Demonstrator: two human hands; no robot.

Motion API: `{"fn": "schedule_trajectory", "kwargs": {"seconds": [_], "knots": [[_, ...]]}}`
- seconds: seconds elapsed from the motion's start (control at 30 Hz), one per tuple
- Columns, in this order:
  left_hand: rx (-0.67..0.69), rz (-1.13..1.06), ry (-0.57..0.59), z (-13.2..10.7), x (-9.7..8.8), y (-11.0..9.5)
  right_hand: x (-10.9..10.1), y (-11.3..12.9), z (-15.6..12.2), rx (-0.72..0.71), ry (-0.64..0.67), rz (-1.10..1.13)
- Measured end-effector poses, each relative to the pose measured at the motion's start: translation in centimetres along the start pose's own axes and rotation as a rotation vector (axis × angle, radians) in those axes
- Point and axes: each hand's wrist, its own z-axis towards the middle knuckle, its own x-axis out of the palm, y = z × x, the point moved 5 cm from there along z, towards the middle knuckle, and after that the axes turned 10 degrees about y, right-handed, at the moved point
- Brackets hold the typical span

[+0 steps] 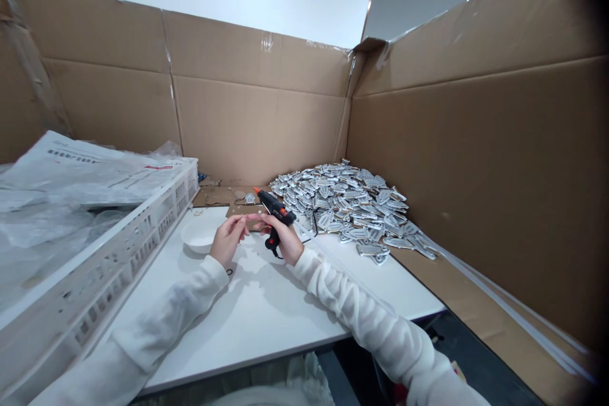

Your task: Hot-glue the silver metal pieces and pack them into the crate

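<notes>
A black hot glue gun (276, 206) with an orange tip lies in my right hand (288, 242), its nozzle pointing up and to the left. The handle passes behind my thumb and comes out below it. My left hand (227, 241) is closed in a pinch, its fingertips meeting those of my right hand. Whatever may be between them is hidden or too small to name. Just left of my left hand is a white shallow dish (197, 236) on the white tabletop (266, 317). A small dark ring (229, 272) lies near my left wrist.
A large heap of grey-white flat pieces (342, 200) covers the back right. At left stands a white plastic crate (157, 228) with papers (109, 168) and clear plastic bags. Cardboard walls (257, 114) rise behind and to the right. A small piece (250, 198) sits at the back.
</notes>
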Motion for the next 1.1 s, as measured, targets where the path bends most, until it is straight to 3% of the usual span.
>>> {"fn": "schedule_trajectory", "kwargs": {"seconds": [0.37, 0.53, 0.73, 0.93, 1.1], "knots": [[-0.038, -0.001, -0.045, 0.0, -0.4, 0.5, 0.0, -0.4, 0.0, -0.014, 0.002, -0.044], [-0.041, 0.04, 0.023, -0.2, 0.3, -0.2, -1.2, 0.2, -0.2, 0.027, -0.117, -0.378], [-0.077, 0.076, 0.047, -0.4, 0.7, 0.0, -0.5, 2.1, 0.1, -0.133, 0.005, -0.707], [-0.075, 0.089, 0.026, -0.4, 0.6, -0.3, -0.6, 2.1, 0.3, -0.172, 0.022, -0.78], [-0.088, 0.068, 0.026, -0.4, 0.5, -0.3, -0.7, 1.9, 0.4, -0.159, 0.12, -0.793]]}}
